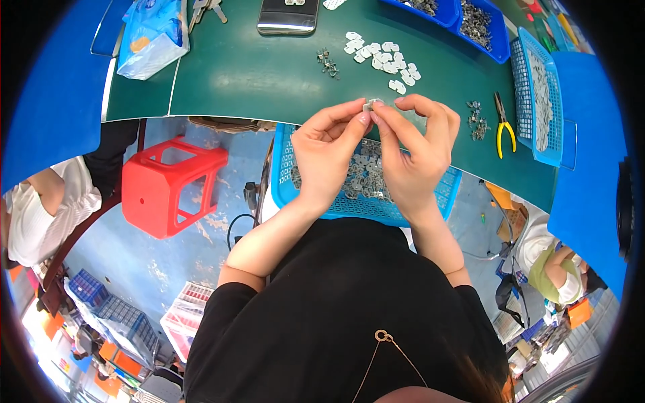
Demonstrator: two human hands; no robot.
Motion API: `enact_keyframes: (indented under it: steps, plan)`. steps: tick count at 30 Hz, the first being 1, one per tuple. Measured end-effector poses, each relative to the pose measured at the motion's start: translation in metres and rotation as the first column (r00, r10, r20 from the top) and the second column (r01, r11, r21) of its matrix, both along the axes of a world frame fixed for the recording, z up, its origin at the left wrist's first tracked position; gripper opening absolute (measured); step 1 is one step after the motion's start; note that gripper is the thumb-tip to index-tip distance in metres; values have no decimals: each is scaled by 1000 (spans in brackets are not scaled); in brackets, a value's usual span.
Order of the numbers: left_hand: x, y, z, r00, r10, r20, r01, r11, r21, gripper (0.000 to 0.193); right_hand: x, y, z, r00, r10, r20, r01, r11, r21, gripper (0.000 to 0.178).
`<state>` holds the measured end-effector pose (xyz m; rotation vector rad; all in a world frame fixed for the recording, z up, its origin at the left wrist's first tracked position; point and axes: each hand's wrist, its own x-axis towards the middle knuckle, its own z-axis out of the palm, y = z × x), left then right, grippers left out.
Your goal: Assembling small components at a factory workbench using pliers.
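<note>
Thumb and forefinger of my left hand (326, 151) pinch one side of a small white plastic piece (367, 106). My right hand (418, 151) pinches its other side, with the fingertips of both hands almost touching over the table's front edge. A bit of metal seems to sit on the piece, but the fingers partly cover it. Beyond the hands, a loose group of white plastic pieces (386, 59) lies on the green table, with a little pile of metal clips (328, 64) to its left. Below my hands, a blue basket (285, 181) holds many assembled-looking small parts.
Yellow-handled pliers (504, 131) and more metal clips (478, 121) lie at the right, beside a blue basket of white parts (537, 94). Blue bins (494, 47) of metal bits stand at the back. A phone (287, 20), a tissue pack (153, 40) and a red stool (151, 191) are leftward.
</note>
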<state>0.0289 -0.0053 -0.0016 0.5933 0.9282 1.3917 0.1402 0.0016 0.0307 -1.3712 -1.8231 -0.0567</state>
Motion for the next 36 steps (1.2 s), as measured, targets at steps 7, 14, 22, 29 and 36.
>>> enact_keyframes:
  steps: [7,14,22,29,36]
  plan:
    - [1,-2,-4,999,29,-22,-28,998,59,21,-1,2,2,1000,10,17,-10,1000,-7,23]
    - [-1,-2,-3,999,32,7,-32,996,83,24,-1,0,9,996,85,19,-83,994,-66,25]
    - [-4,-2,-7,996,-20,91,11,995,104,23,6,-2,16,967,205,-151,-234,950,-207,26]
    - [-8,-1,0,989,-51,142,37,994,102,20,12,-2,21,902,258,-346,-344,914,-215,27]
    - [-2,1,3,994,-93,54,88,992,89,20,22,-8,8,653,1,-757,-419,834,-360,22]
